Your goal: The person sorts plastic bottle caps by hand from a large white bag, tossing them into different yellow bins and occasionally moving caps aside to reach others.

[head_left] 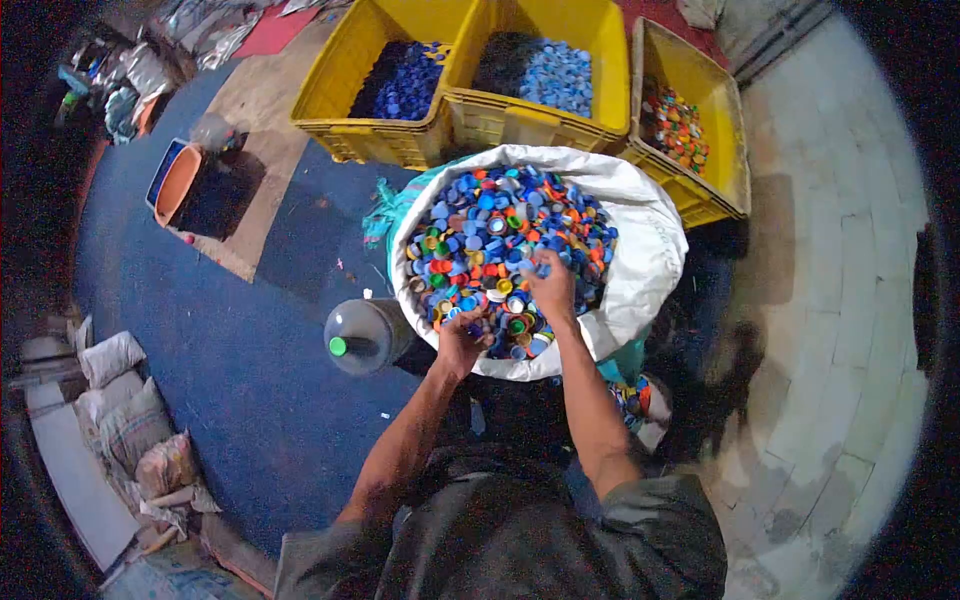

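- 2 bare hands over an open white sack [645,250] full of loose plastic caps [490,225]; sack is directly under and ahead of both hands.
- Left hand [460,345]: at the sack's near edge, fingers partly curled among the caps; can't tell if it grips any.
- Right hand [553,287]: farther in than left, fingers bent down at the cap pile; can't tell if it pinches a cap.
- Hands apart from each other, caps between them.
- Caps mixed: mostly blue, plus orange, red, green, yellow, white.
- Sack rim rolled outward, broad white fold to the right of right hand; teal material [383,215] beyond left hand, along the sack's side.
- Large clear bottle [375,325], green lid [338,346], left of left hand, just beside sack.
- Beyond the hands, 3 yellow bins: left bin [385,146] with dark blue caps, middle bin [540,122] with light blue caps visible, right bin [715,110] with mixed orange, red and white caps.
- Far left of the hands: orange container [178,185].
- Blue floor [270,370] left of hands, pale tiles [820,300] right.
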Motion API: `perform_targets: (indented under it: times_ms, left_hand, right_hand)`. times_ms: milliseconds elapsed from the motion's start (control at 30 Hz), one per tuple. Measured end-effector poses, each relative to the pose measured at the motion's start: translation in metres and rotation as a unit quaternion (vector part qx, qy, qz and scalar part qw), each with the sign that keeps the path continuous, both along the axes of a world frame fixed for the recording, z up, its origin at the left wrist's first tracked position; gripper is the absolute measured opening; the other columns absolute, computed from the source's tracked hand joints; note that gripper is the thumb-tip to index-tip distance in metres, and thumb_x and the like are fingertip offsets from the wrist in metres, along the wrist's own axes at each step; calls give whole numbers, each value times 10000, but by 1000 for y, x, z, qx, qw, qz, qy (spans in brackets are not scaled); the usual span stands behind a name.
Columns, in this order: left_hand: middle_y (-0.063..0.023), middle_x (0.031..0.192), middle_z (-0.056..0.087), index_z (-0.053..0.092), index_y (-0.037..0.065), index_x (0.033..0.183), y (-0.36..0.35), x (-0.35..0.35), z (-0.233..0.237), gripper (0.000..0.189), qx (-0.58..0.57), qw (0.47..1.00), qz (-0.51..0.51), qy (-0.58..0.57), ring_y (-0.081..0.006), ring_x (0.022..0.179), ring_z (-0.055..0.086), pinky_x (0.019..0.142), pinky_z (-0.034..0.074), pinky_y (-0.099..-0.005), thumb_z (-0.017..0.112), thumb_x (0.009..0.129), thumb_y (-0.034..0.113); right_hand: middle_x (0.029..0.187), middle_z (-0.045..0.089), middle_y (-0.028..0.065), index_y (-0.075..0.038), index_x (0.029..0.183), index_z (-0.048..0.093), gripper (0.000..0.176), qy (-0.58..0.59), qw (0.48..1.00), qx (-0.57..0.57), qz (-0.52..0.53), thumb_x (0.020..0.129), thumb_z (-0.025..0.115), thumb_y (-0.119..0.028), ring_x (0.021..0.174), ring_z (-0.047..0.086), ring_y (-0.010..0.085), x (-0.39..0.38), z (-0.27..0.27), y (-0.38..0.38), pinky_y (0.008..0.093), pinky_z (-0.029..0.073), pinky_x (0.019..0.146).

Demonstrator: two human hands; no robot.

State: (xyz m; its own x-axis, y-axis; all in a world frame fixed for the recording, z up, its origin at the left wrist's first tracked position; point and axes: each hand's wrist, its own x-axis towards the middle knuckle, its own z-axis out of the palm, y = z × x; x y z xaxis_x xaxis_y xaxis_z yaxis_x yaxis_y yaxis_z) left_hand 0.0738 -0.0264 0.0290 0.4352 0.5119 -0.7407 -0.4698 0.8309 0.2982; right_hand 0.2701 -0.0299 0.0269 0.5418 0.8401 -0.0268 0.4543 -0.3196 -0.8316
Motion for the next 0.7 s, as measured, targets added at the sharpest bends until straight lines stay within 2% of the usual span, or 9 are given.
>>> perform_targets:
  times_ms: [100, 133, 200, 233, 267, 333, 400, 500, 700]
  left_hand:
    - [-49, 752, 541, 547, 63, 831, 1, -34, -16, 142, -15, 1000, -1, -7, -174, 686, 521, 612, 449, -301, 519, 777, 191]
    - [-36, 698, 537, 533, 78, 789, 0, -40, -18, 127, -5, 1000, 8, -1, -168, 633, 524, 576, 431, -286, 533, 787, 205]
    - [-33, 684, 525, 527, 82, 783, -2, -51, -17, 130, 8, 997, 0, 78, -163, 597, 512, 534, 412, -276, 551, 782, 210]
    - [-31, 677, 520, 525, 84, 780, -2, -56, -15, 133, 15, 993, -5, 117, -160, 579, 506, 513, 402, -271, 560, 780, 212]
    - [-72, 720, 552, 541, 51, 824, -4, -68, -37, 128, 23, 994, 7, 105, -186, 616, 532, 536, 427, -293, 549, 782, 172]
    - [-63, 714, 553, 548, 48, 837, -6, -74, -38, 119, 51, 985, 6, 164, -174, 606, 530, 511, 416, -285, 563, 783, 152]
    - [-44, 709, 544, 557, 36, 851, -4, -77, -35, 110, 61, 980, 3, 190, -144, 569, 514, 468, 394, -264, 601, 777, 105]
    - [13, 633, 498, 512, 78, 789, 0, -73, -26, 157, 94, 968, -24, 232, -81, 502, 440, 439, 346, -236, 656, 791, 139]
    - [10, 658, 513, 537, 45, 811, 10, -42, -28, 230, 221, 937, -32, 269, -82, 574, 464, 512, 374, -241, 710, 756, 187]
  right_hand:
    - [1006, 620, 181, -56, 1128, 501, 473, -83, 994, -28, 60, 712, 704, -155, 940, 594, 365, -6, 6, 28, 429, 472, 800]
    - [1024, 614, 183, -67, 1155, 490, 495, -97, 989, -84, 71, 722, 702, -179, 954, 587, 364, -7, 5, 35, 439, 467, 809]
    - [1060, 602, 188, -87, 1207, 469, 539, -128, 968, -197, 92, 740, 699, -227, 983, 573, 363, -8, 5, 46, 458, 456, 826]
    - [1061, 598, 196, -88, 1207, 471, 541, -142, 962, -214, 92, 740, 699, -236, 978, 572, 371, -11, 6, 49, 462, 457, 821]
    - [1062, 594, 203, -88, 1208, 472, 543, -155, 956, -231, 92, 740, 699, -246, 973, 571, 378, -13, 7, 52, 466, 458, 815]
    - [1036, 589, 227, -87, 1210, 473, 561, -178, 945, -256, 93, 735, 706, -271, 957, 570, 398, -16, 4, 56, 475, 460, 806]
    - [1027, 588, 231, -86, 1214, 469, 565, -178, 946, -257, 89, 735, 706, -269, 960, 568, 400, -18, 3, 58, 471, 461, 808]
    - [1014, 586, 237, -79, 1214, 467, 562, -180, 948, -248, 86, 733, 704, -247, 964, 564, 406, -21, 4, 57, 469, 463, 806]
    - [1009, 611, 198, -54, 1188, 488, 553, -151, 969, -184, 65, 709, 723, -200, 937, 588, 370, -22, 3, 45, 433, 473, 796]
